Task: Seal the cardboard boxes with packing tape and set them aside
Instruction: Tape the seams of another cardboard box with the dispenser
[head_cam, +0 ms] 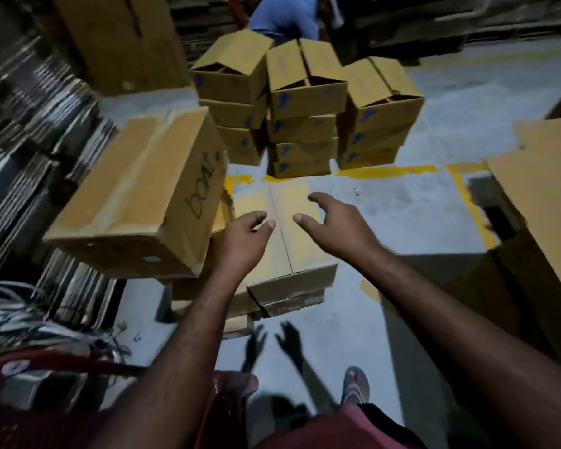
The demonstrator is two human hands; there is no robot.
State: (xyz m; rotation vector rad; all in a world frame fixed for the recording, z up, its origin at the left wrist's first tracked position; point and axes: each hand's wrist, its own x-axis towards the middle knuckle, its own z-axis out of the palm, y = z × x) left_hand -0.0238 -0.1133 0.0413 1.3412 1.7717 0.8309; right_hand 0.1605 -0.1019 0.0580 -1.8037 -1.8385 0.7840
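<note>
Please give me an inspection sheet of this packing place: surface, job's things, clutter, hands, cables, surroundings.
Surface: grey concrete floor with yellow painted lines.
Job's things: closed box on a low pile, centre; tilted box marked "boat" to its left; three stacks of boxes behind; packing tape: nothing seen.
Clutter: large cardboard sheets at right; red plastic chair at lower left.
Hands: left hand and right hand open over the closed box, holding nothing; contact unclear.
Cables: tangled light straps or cords at lower left.
Surroundings: flattened cardboard piles at left; a person in a blue shirt behind the stacks.
</note>
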